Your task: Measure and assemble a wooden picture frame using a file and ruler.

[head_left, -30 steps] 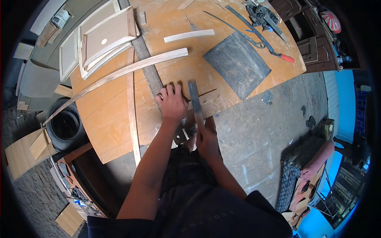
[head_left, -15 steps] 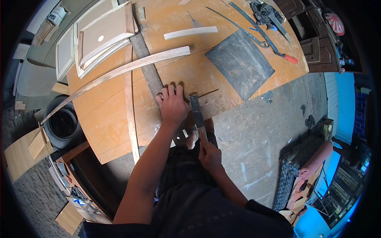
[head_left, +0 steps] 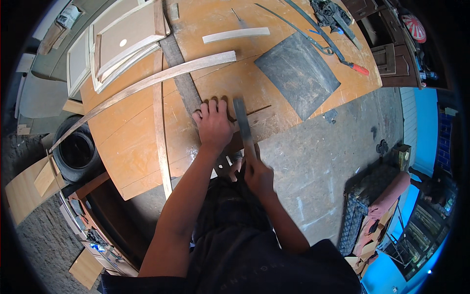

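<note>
My left hand [head_left: 215, 122] presses down with curled fingers on a brown wooden piece [head_left: 257, 122] at the worktable's [head_left: 125, 142] near edge, over a long grey board [head_left: 181, 85]. In my right hand [head_left: 260, 176] is a flat, dark metal file-like tool [head_left: 242, 117], held by its handle and angled away from me beside my left hand; the tool is slightly blurred. A long pale wood strip [head_left: 161, 137] lies left of my hands, crossed by another [head_left: 196, 62]. A dark scuffed square sheet [head_left: 297, 73] lies to the right.
Pale panel frames [head_left: 127, 39] are stacked at back left. A red-handled saw [head_left: 357, 68] and black crumpled cloth [head_left: 323, 14] lie at back right. A tyre [head_left: 76, 149] stands left of the table, a dark cabinet [head_left: 389, 66] right, a rolled pink mat [head_left: 391, 196] lower right.
The tool in my right hand moved back toward me about half a second ago and is now pushed forward again. My left hand stays in place; the view has shifted slightly.
</note>
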The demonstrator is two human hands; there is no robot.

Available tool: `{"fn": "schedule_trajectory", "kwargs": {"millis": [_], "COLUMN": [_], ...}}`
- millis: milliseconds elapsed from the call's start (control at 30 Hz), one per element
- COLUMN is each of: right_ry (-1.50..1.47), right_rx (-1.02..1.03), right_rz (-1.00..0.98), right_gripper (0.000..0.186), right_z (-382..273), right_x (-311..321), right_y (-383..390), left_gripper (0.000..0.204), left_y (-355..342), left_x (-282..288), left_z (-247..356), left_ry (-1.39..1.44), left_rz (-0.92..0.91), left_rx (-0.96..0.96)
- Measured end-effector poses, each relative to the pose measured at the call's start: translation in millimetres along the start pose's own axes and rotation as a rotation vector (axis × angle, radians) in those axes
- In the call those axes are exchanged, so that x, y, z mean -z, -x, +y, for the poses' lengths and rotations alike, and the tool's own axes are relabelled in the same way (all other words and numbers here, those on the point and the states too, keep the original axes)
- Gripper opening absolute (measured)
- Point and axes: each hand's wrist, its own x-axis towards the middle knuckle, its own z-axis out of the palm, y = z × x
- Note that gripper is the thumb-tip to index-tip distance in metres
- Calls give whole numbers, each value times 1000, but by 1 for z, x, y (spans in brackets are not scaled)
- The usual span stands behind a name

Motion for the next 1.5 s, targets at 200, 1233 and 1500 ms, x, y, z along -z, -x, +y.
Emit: {"fn": "schedule_trajectory", "kwargs": {"millis": [200,1233,1500], "right_ry": [-39,100,89], "right_rx": [25,30,14], "right_rz": [110,-12,56], "right_gripper": [52,63,62], "right_z": [-7,8,0], "right_x": [-2,-3,-6], "right_y": [-30,31,11], "left_gripper": [49,49,55], "left_y": [1,3,-1], "left_x": [-10,0,-1], "left_z": [0,-2,0], "left_ry": [-15,-62,-34], "left_rz": [10,-39,-84], "left_rx": [3,-6,28]}}
